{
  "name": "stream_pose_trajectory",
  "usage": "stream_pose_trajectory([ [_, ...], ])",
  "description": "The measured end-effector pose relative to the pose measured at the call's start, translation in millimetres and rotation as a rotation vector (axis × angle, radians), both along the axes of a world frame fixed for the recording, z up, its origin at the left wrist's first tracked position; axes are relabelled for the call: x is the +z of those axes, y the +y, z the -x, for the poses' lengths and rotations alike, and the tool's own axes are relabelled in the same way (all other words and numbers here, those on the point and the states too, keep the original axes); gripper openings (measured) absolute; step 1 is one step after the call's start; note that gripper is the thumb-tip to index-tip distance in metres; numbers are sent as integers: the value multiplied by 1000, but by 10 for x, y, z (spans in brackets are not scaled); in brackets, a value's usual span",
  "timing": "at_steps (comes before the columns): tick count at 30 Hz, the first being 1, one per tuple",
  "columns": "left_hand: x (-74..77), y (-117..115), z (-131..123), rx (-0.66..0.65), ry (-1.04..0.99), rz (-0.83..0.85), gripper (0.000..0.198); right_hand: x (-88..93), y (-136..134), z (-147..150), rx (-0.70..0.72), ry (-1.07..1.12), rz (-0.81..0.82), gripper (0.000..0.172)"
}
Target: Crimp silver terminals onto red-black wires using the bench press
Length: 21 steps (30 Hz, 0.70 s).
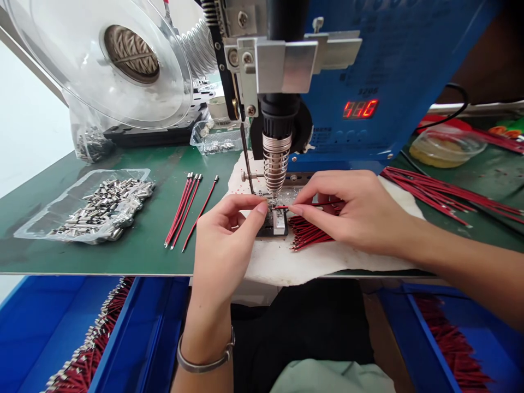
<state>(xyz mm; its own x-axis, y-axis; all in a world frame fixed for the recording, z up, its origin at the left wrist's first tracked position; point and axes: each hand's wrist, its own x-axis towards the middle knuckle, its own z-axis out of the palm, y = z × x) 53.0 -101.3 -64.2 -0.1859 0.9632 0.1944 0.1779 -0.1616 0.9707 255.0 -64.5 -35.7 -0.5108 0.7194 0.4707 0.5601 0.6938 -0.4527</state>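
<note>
Your right hand (pixel 360 210) pinches a red wire (pixel 305 206) between thumb and forefinger, holding it level with its tip at the small metal fixture (pixel 275 221) under the heat nozzle (pixel 276 164); your left hand (pixel 227 240) comes in from the other side, thumb and forefinger curled close together at the same fixture, though you cannot tell whether they grip anything; a metal bangle (pixel 204 360) sits on that wrist; a bundle of red wires (pixel 309 232) lies on the white cloth (pixel 311 262) just under your right hand; to the left, a few finished wires (pixel 184 210) with metal tips lie on the green mat (pixel 155 240), and beside them a clear tray of ferrules (pixel 102 204); more red wires (pixel 446 194) fan out on the right; behind the nozzle the blue machine (pixel 388 65) shows a red digit display (pixel 360 109); a clear reel (pixel 106 60) stands at upper left; blue bins (pixel 135 333) below the bench edge hold tipped wires.
</note>
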Motion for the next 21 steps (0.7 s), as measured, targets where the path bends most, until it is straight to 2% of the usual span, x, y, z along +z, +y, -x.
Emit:
stream_pose_trajectory([
  [21,-15,1,-19,7,-46,-16,15,9,-8,12,0,-2,11,11],
])
